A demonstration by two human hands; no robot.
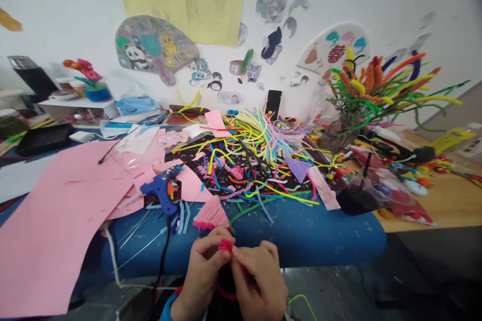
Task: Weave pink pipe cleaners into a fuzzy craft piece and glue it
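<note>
L hand (206, 260) pinches 1 hot-pink fuzzy pc (225, 245) by near edge of 1 blue tabletop (320, 241); R hand (260, 273) is curled, fingertips at pc's R side, can't tell if gripping. Close by: 1 lt-pink ribbed wedge (213, 211), 1 blue glue gun (162, 189). Behind: 1 blk phone (273, 103).

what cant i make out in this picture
Head view: the full shape of the hot-pink fuzzy piece; the fingers of the left hand cover part of it.
Head view: whether the right hand grips anything; its curled fingers hide this.
Head view: the far-left part of the large pink sheet; the picture's left edge cuts it off.
Head view: wording on the blue tissue pack; too small and blurred.
</note>
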